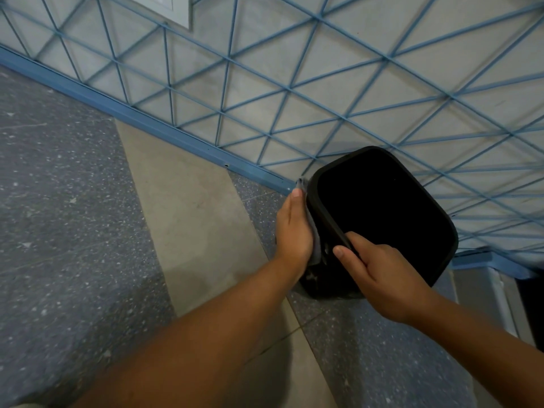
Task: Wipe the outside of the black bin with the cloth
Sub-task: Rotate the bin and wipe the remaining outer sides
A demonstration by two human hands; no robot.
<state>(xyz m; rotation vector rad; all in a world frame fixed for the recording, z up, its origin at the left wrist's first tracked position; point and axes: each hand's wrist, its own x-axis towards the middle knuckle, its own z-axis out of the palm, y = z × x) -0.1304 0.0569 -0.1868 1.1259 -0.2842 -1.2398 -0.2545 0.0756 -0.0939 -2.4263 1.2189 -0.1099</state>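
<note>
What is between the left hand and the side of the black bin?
The cloth lies there: the left hand presses it flat against the bin wall. The head view shows its grey edge along the palm and past the fingertips.

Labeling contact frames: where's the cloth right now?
Head view, right of centre: the cloth is pressed flat between the left hand and the black bin's left outer wall.

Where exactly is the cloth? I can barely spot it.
Start at the wall with blue criss-cross lines; the black bin stands on the floor at its foot. The cloth is the thin pale grey strip pressed flat against the bin's outer side under the left hand, the only light thing on the dark plastic.
</note>
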